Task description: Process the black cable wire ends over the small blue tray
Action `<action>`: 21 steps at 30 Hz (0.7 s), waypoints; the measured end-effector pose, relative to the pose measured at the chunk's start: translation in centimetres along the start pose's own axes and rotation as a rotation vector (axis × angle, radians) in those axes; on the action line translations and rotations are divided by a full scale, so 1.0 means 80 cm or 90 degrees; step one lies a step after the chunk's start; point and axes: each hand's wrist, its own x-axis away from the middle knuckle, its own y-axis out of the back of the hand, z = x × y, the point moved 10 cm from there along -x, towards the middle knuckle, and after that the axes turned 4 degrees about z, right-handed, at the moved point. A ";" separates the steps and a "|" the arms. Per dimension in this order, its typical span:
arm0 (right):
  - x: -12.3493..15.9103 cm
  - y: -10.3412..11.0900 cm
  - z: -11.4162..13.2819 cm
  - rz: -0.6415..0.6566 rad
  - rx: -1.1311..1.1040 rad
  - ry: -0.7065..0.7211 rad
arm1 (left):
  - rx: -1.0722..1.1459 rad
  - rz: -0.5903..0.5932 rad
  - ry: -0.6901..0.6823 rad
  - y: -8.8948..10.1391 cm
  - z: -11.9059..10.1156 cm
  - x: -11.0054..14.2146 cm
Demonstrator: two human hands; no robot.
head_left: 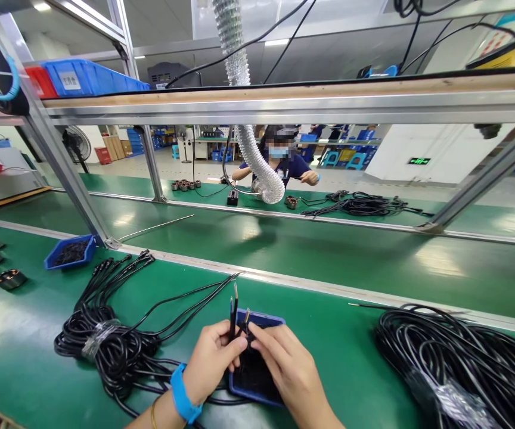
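My left hand (210, 360), with a blue wristband, pinches the end of a black cable (233, 313) whose stripped wire tips point upward. My right hand (284, 369) meets it from the right, fingertips closed on a small dark piece at one of the wire ends. Both hands hover over a small blue tray (257, 390) of tiny black parts. The cable runs back to a taped bundle of black cables (105, 345) on the green mat at my left.
A large coil of black cables (463, 363) lies at the right. A blue bin (70, 251) and copper-wound coils (9, 279) sit at the far left. Beyond the conveyor (284, 244) a person works under a ribbed hose (257, 161), with more cables (365, 205).
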 end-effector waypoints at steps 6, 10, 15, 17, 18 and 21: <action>0.002 0.016 -0.036 -0.057 -0.052 -0.136 | -0.008 0.015 0.012 -0.002 0.002 0.002; 0.002 0.015 -0.039 -0.057 -0.117 -0.179 | -0.014 0.025 0.011 -0.004 0.001 0.003; 0.000 0.016 -0.027 -0.047 -0.135 -0.152 | -0.012 0.044 -0.018 -0.009 -0.004 0.004; -0.001 0.016 -0.025 -0.039 -0.134 -0.140 | -0.006 0.051 -0.033 -0.010 -0.008 0.004; -0.001 0.016 -0.025 -0.037 -0.134 -0.138 | -0.005 0.053 -0.037 -0.011 -0.009 0.004; -0.001 0.016 -0.024 -0.036 -0.135 -0.134 | -0.015 0.056 -0.040 -0.012 -0.011 0.003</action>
